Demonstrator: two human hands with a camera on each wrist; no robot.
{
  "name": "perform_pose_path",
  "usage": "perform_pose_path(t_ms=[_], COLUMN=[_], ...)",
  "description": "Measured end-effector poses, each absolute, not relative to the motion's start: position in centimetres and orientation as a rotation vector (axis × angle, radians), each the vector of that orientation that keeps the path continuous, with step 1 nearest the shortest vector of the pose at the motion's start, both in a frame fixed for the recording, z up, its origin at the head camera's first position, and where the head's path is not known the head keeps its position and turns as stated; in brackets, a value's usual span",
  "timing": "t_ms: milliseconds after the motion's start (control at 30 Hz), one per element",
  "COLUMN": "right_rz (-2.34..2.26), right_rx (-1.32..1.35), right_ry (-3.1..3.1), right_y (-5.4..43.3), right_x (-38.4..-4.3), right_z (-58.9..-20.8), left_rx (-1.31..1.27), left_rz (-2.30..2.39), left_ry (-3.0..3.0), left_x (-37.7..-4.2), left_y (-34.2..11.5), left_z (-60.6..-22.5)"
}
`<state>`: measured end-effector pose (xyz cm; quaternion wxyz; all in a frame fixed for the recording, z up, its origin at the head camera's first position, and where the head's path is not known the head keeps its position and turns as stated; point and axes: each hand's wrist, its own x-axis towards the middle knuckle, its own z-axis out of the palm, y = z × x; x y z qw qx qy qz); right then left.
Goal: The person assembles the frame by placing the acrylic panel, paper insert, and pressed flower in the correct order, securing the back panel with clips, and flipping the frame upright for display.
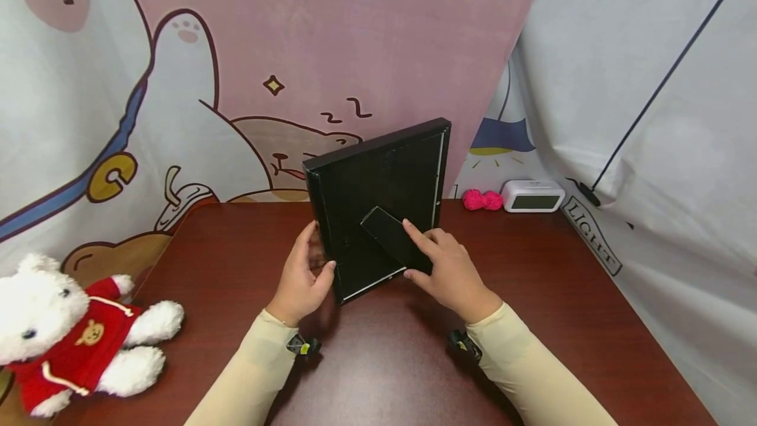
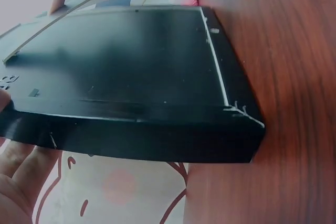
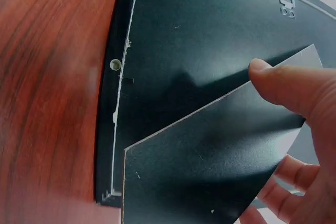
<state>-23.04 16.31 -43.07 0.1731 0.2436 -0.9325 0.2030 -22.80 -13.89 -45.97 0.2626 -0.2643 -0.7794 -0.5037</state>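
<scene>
A black picture frame (image 1: 349, 199) stands tilted over the table, its back facing me and its lower edge close to the tabletop. My left hand (image 1: 300, 281) grips its left side, thumb on the back and fingers round the outer edge. A flat black easel leg (image 1: 387, 235) sticks out from the backing board. My right hand (image 1: 449, 271) pinches this leg; in the right wrist view the thumb lies on one edge of the leg (image 3: 199, 161) and the fingers curl at the other. A small metal hanger (image 3: 286, 3) shows on the backing. The frame's front is hidden.
On the reddish-brown table (image 1: 532, 347), a white digital clock (image 1: 532, 196) and a pink yarn bundle (image 1: 481, 200) sit at the back right. A white teddy bear (image 1: 83, 334) in a red sweater lies at the left. A printed cloth (image 1: 378, 31) hangs behind.
</scene>
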Motion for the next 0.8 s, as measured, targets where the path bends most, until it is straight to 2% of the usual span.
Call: perform_pose_path(t_ms=[533, 800], right_rz=[0.575, 0.602], right_rx=[0.740, 0.788], right_ry=[-2.674, -2.723], right_y=[17.2, 18.0], right_x=[-23.9, -24.7], right_z=[-43.2, -43.8], left_rx=[-0.867, -0.916], left_rz=[-1.254, -1.011], left_ry=[-2.061, -2.129], left_x=[-21.6, -21.6], left_y=[-13.0, -12.6], left_z=[-45.0, -44.5])
